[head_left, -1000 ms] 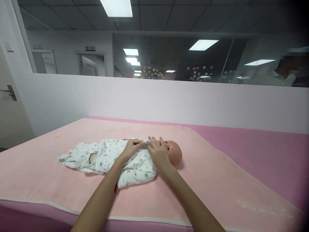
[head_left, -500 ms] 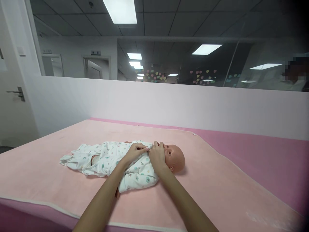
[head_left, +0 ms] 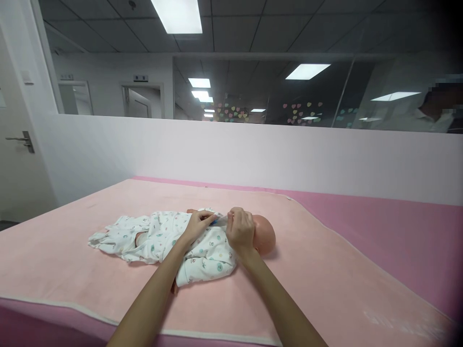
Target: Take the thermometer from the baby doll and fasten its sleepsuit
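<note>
Neckline edges of the romper, pinched narrowly by left hand and right hand, probably need squaring up evenly below the baby doll's head.

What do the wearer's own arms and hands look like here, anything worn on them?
The left forearm and right forearm are bare as far as they show; no sleeve reaches into view. The left hand and right hand wear no gloves, and no watch, bracelet or ring can be made out.
</note>
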A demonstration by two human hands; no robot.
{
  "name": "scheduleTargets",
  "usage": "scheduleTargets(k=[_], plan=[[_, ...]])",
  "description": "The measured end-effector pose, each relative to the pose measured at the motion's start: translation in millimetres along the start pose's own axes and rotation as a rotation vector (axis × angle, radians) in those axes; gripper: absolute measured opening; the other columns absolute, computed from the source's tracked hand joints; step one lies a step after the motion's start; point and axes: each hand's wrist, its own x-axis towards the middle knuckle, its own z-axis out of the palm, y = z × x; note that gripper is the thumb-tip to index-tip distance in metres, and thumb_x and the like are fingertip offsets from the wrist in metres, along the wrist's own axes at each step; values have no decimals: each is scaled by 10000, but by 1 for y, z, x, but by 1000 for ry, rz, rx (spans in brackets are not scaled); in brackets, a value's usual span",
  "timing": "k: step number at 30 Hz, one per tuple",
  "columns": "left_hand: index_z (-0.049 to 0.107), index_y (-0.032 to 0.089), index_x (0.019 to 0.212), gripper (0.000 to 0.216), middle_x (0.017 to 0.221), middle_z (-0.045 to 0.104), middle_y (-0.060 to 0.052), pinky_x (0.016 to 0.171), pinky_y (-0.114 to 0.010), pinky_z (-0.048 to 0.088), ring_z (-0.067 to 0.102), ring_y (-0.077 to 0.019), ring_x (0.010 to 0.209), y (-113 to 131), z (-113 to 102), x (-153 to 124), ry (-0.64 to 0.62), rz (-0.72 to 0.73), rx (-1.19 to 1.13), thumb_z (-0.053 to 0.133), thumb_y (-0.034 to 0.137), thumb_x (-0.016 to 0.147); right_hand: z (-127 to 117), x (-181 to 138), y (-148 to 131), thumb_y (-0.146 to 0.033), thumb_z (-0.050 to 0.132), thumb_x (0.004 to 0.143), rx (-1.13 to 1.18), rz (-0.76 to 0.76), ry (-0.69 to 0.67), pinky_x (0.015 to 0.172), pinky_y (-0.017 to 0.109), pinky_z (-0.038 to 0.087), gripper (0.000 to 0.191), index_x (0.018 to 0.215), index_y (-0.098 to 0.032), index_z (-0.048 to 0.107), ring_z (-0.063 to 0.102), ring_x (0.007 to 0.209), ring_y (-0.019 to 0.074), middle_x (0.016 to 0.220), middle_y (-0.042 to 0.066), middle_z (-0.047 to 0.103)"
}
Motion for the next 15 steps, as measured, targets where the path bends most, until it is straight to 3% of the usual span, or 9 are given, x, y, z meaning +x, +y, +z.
scheduleTargets(k=[4, 7, 12, 15], plan=[[669, 141, 579, 291, 635, 605, -29, 634, -257, 393, 527, -150, 659, 6, -2, -5, -156, 2, -4, 555, 364, 729, -6, 3, 12, -246, 264, 889, 181, 268, 207, 659, 291, 353, 217, 793, -190, 450, 452, 692, 178, 727, 46, 520], [695, 145, 651, 272, 738, 641, -51, 724, -273, 411, 560, -177, 768, 14, -4, -8, -276, -20, -67, 551, 359, 737, -8, 3, 19, -297, 241, 894, 253, 441, 278, 681, 294, 371, 234, 819, -193, 436, 475, 734, 179, 772, 56, 522], [651, 165, 981, 332, 800, 665, -59, 738, -279, 420, 585, -180, 800, 23, -4, -8, -194, -57, -230, 640, 311, 683, -9, 3, 12, -342, 206, 900, 388, 581, 297, 603, 274, 374, 268, 853, -194, 424, 479, 621, 159, 682, 19, 495], [683, 136, 812, 233, 620, 634, -37, 674, -261, 424, 575, -140, 648, 22, -5, -6, -85, -134, -436, 680, 295, 641, -10, 4, 7, -328, 232, 898, 411, 544, 296, 563, 265, 362, 250, 815, -201, 430, 456, 565, 151, 619, -2, 474]])
